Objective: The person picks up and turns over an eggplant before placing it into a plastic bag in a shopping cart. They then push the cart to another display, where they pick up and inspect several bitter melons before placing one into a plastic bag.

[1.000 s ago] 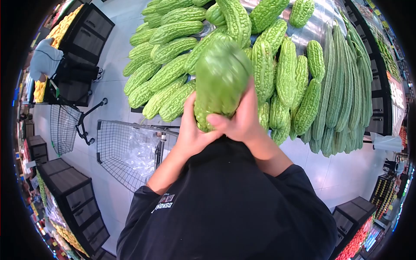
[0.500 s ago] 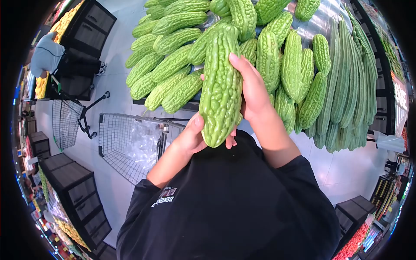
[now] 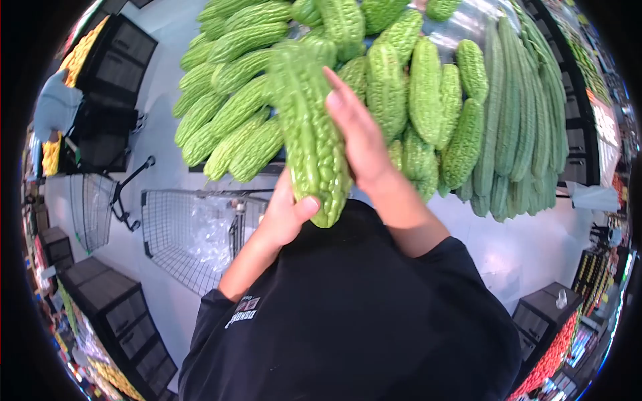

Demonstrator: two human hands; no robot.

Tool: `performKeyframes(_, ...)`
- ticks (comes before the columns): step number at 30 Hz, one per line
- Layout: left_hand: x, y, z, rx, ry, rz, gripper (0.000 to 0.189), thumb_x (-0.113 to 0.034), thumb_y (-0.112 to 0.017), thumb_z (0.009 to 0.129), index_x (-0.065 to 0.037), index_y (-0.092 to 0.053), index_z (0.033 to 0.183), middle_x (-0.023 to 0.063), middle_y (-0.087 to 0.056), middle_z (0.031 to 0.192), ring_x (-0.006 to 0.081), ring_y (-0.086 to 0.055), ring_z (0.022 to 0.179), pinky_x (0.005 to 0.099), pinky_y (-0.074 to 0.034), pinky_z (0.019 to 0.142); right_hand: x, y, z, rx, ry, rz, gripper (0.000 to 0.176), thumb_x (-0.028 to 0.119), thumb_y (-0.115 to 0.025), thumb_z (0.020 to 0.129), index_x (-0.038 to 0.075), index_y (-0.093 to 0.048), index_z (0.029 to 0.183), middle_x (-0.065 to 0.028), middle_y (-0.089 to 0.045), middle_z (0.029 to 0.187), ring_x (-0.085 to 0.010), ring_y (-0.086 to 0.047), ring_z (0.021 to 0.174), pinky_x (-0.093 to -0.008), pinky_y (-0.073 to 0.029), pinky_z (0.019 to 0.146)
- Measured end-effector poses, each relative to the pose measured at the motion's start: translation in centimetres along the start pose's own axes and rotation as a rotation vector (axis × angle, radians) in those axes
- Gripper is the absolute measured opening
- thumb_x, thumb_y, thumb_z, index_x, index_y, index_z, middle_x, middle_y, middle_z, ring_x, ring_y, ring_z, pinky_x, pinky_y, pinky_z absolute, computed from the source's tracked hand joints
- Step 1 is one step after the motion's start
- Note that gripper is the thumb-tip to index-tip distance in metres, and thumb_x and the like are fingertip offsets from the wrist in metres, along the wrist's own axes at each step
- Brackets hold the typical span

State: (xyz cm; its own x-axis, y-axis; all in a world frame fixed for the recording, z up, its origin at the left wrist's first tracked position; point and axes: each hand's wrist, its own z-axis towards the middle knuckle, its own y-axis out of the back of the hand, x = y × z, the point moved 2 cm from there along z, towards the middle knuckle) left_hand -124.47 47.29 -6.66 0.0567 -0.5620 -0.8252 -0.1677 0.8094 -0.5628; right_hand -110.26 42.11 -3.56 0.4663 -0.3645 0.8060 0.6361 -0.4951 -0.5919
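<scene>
A large light-green bitter melon (image 3: 311, 137) is upright in front of my chest, its upper end blurred. My left hand (image 3: 286, 212) grips its lower end, the thumb lying across the front. Along its right side is my right hand (image 3: 360, 134), with fingers stretched out and raised; whether the palm touches the melon is unclear. Behind them, many bitter melons (image 3: 426, 90) are piled on a display. To their right hang long, ridged dark-green gourds (image 3: 511, 113).
A wire shopping cart (image 3: 180, 230) with clear plastic bags stands at the left, beside a second cart (image 3: 90, 207). Further left is a person in a light blue top (image 3: 57, 110). Dark cabinets (image 3: 110, 301) stand at lower left and lower right (image 3: 545, 314).
The held melon has shifted left and its top has tilted left. My right hand has loosened, its fingers now extended. The whole view has shifted, the display moving left.
</scene>
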Motion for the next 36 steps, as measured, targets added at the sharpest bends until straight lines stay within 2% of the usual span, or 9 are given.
performKeyframes(3,-0.2,0.5,0.5,-0.251,-0.222,0.369,0.098,-0.051,-0.082,0.075,0.003,-0.033,0.14,0.0194,-0.061,0.119,0.0299,-0.068,0.098,0.0427,-0.054,0.09,0.3,0.8,-2.1,0.146,0.065,-0.137,0.101,0.027,-0.072,0.092,0.003,0.001,0.157,-0.0139,-0.047,0.132,-0.0211,-0.052,0.119,-0.0333,-0.042,0.103)
performKeyframes(5,-1.4,0.8,0.6,-0.284,-0.177,0.91,0.1,-0.04,-0.086,0.073,0.005,-0.028,0.141,0.0222,-0.063,0.117,0.0338,-0.067,0.103,0.0422,-0.052,0.091,-0.3,0.9,-2.9,0.168,0.233,-0.276,0.102,0.022,-0.076,0.087,0.002,-0.004,0.157,-0.0152,-0.042,0.141,-0.0213,-0.047,0.127,-0.0352,-0.038,0.108)
performKeyframes(8,-1.6,-0.2,1.0,-0.156,-0.169,1.126,0.1,-0.041,-0.085,0.075,0.006,-0.027,0.141,0.0247,-0.065,0.112,0.0384,-0.067,0.104,0.0427,-0.052,0.091,-0.8,2.4,-3.3,0.104,0.335,-0.346,0.098,0.016,-0.076,0.084,0.002,-0.011,0.157,-0.0153,-0.04,0.146,-0.0213,-0.047,0.129,-0.0354,-0.039,0.107)
performKeyframes(12,-2.6,-1.3,0.6,-0.041,-0.092,1.075,0.083,-0.032,-0.082,0.078,0.003,-0.04,0.14,0.0169,-0.066,0.094,0.0326,-0.067,0.086,0.0387,-0.053,0.079,2.7,3.2,-5.3,-0.053,0.067,-0.065,0.089,0.007,-0.075,0.083,0.003,-0.022,0.154,-0.014,-0.046,0.142,-0.021,-0.052,0.124,-0.035,-0.045,0.102)
performKeyframes(14,-2.8,-1.2,0.5,-0.012,-0.068,1.114,0.069,-0.015,-0.077,0.082,-0.001,-0.045,0.141,0.0116,-0.062,0.09,0.0241,-0.063,0.083,0.0353,-0.051,0.079,5.4,4.6,-5.9,-0.125,0.208,-0.208,0.082,0.003,-0.074,0.082,0.003,-0.03,0.152,-0.0126,-0.053,0.134,-0.0218,-0.056,0.12,-0.0363,-0.047,0.1)
performKeyframes(15,-2.4,-0.9,0.3,-0.022,-0.07,1.125,0.066,-0.015,-0.077,0.083,-0.001,-0.046,0.14,0.0113,-0.062,0.09,0.0242,-0.063,0.082,0.0354,-0.051,0.078,6.8,5.7,-5.7,-0.256,0.083,-0.169,0.078,0.002,-0.074,0.081,0.003,-0.034,0.149,-0.0127,-0.056,0.13,-0.023,-0.058,0.115,-0.0363,-0.049,0.098)
performKeyframes(23,-1.0,0.4,-1.4,-0.002,-0.062,1.304,0.059,-0.027,-0.073,0.087,-0.003,-0.051,0.136,0.0131,-0.065,0.092,0.0311,-0.064,0.085,0.0402,-0.052,0.077,11.3,16.4,-1.1,-0.61,0.321,-0.675,0.079,0.005,-0.075,0.083,-0.004,-0.031,0.149,-0.0168,-0.053,0.135,-0.0238,-0.058,0.114,-0.0344,-0.05,0.095)
performKeyframes(30,2.5,-2.7,-0.2,0.006,-0.072,1.365,0.057,-0.028,-0.07,0.088,-0.003,-0.05,0.135,0.0167,-0.066,0.098,0.0346,-0.065,0.09,0.0438,-0.051,0.08,15.3,23.2,-0.8,-0.583,0.154,-0.934,0.079,0.012,-0.076,0.084,-0.003,-0.034,0.15,-0.0162,-0.055,0.135,-0.022,-0.059,0.113,-0.0334,-0.048,0.095)
performKeyframes(36,1.4,0.8,-2.2,-0.018,-0.057,1.379,0.056,-0.027,-0.071,0.088,-0.003,-0.051,0.134,0.017,-0.066,0.098,0.0349,-0.065,0.088,0.0436,-0.051,0.078,13.6,20.9,1.3,-0.51,0.067,-1.02,0.081,0.014,-0.077,0.082,-0.006,-0.035,0.148,-0.0186,-0.053,0.137,-0.0231,-0.058,0.117,-0.0335,-0.046,0.1)
